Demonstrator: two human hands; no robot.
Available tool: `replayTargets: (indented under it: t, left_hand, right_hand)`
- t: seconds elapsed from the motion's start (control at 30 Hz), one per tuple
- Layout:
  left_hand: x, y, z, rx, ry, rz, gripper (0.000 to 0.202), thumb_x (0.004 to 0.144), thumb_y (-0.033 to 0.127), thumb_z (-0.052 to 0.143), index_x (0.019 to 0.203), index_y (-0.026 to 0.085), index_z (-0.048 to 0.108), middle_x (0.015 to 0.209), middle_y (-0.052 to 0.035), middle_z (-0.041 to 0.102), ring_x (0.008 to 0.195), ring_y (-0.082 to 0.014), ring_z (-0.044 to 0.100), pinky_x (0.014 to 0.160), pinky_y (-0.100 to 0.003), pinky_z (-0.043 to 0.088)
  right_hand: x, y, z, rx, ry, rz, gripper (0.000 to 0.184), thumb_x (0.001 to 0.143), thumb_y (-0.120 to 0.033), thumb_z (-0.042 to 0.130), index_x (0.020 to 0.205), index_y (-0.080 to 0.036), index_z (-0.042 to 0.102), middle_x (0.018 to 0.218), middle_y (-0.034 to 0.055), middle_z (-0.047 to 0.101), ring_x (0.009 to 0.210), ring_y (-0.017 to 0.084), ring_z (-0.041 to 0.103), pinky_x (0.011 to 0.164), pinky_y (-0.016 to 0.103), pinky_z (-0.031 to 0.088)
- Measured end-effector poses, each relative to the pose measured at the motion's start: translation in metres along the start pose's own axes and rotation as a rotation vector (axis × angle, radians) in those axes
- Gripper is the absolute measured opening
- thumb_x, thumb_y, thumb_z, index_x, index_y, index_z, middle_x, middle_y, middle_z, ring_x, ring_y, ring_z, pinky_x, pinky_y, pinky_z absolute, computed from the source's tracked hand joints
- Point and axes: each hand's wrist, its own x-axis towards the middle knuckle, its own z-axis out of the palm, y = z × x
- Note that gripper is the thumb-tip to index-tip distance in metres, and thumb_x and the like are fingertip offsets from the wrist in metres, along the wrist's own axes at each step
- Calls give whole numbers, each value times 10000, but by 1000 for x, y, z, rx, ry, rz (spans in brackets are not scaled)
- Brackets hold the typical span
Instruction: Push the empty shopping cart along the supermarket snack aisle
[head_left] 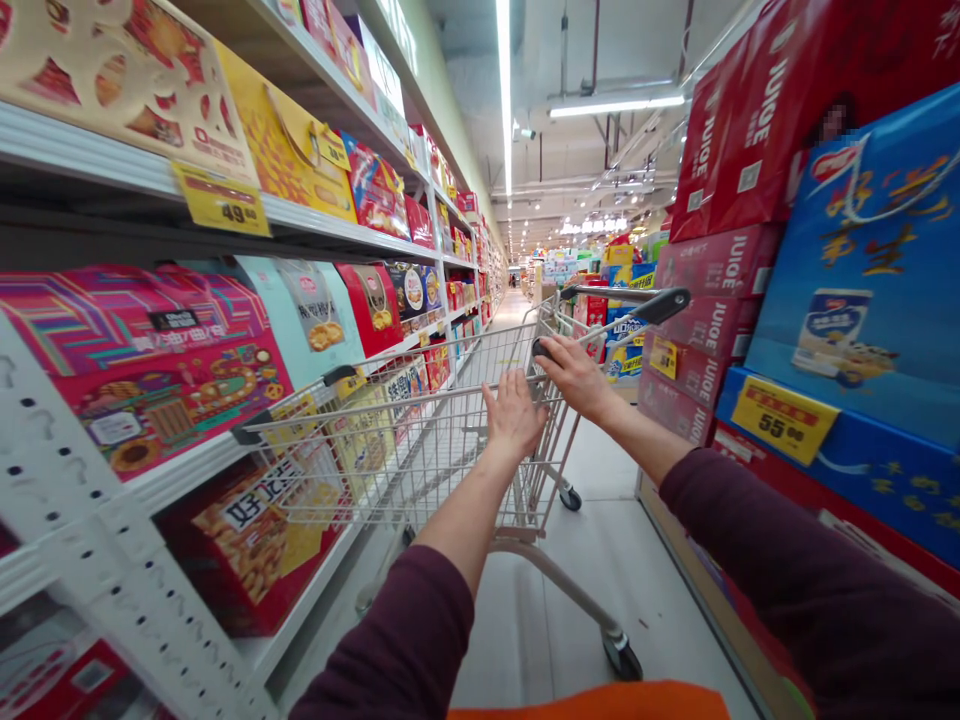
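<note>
A wire shopping cart [420, 440] with an empty basket stands in the aisle ahead of me, its dark handle bar [645, 300] up at the right. My left hand [514, 412] lies flat against the rear mesh of the basket, fingers stretched upward. My right hand [574, 375] rests on the basket's top rim near a dark corner piece, fingers curled over it. Both arms wear dark maroon sleeves.
Shelves of boxed biscuits [172, 390] with yellow price tags [221, 203] line the left side close to the cart. Stacked red cartons [716, 265] and blue gift boxes [870, 280] stand at the right. The grey floor [600, 540] runs on down the aisle.
</note>
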Motion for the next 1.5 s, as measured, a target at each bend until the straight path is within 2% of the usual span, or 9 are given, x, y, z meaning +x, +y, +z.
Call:
replayTargets:
  t: [0.3,0.4,0.6,0.7,0.93,1.1,1.2,1.4,1.5]
  left_hand:
    - [3,0,5,-22,0,3,680,902,369,417,1476,35,272,1538,-190,348,1450,-285,274,1187,-560,146]
    - [3,1,6,-24,8,9,674,899,368,418,1475,46,283,1533,-189,359,1447,-290,280,1181,-566,161]
    - [0,-2,3,-21,8,-4,664,903,352,421,1471,37,279,1530,-187,366,1443,-279,290,1185,-559,149]
    - [1,-3,1,-7,14,-11,654,904,349,425,1470,49,287,1527,-188,372,1443,-276,292,1185,-556,151]
    - [3,-3,6,-5,7,-5,660,889,317,442,1475,58,286,1536,-179,359,1448,-279,281,1189,-552,146]
    - [1,-9,7,-6,-3,-9,659,886,310,440,1476,61,282,1541,-185,345,1452,-279,271,1182,-565,155]
    - [0,-11,6,9,-18,-18,663,898,327,433,1479,54,269,1549,-179,331,1459,-275,256,1187,-552,151]
    - [2,-6,8,15,-5,-2,689,895,325,451,1485,36,244,1556,-191,307,1471,-272,223,1189,-553,145]
    - [2,-4,8,11,6,-3,690,890,330,464,1486,54,253,1557,-189,305,1471,-270,223,1189,-550,148]
  right_hand:
    - [-11,55,-29,-110,157,145,347,965,-201,379,1116,-154,688,1298,162,581,1235,277,472,1085,436,394]
    - [-12,47,-24,-77,131,162,343,962,-199,383,1138,-177,677,1321,136,569,1258,266,458,1090,450,392]
    - [-2,9,-5,36,-27,88,351,936,-142,399,1158,-169,671,1352,142,565,1295,270,444,1103,487,378]
    - [-2,6,-3,53,-54,49,338,926,-134,425,1154,-184,670,1355,136,566,1304,265,439,1108,500,369]
    - [-11,49,-28,-81,126,193,363,972,-205,357,1167,-182,662,1360,133,543,1304,276,431,1107,477,379]
    - [-13,70,-39,-85,244,293,398,981,-218,314,1191,-156,646,1356,181,529,1308,314,425,1079,547,380]
    - [-9,60,-31,-88,221,263,390,979,-213,324,1162,-130,658,1345,195,545,1312,322,424,1080,557,376]
    - [-3,9,-5,-63,56,118,362,920,-116,391,1163,-134,658,1351,130,580,1335,290,429,1125,522,340]
    - [-3,-1,-4,-79,-16,58,377,905,-104,408,1200,-135,641,1377,127,566,1342,290,428,1135,530,310]
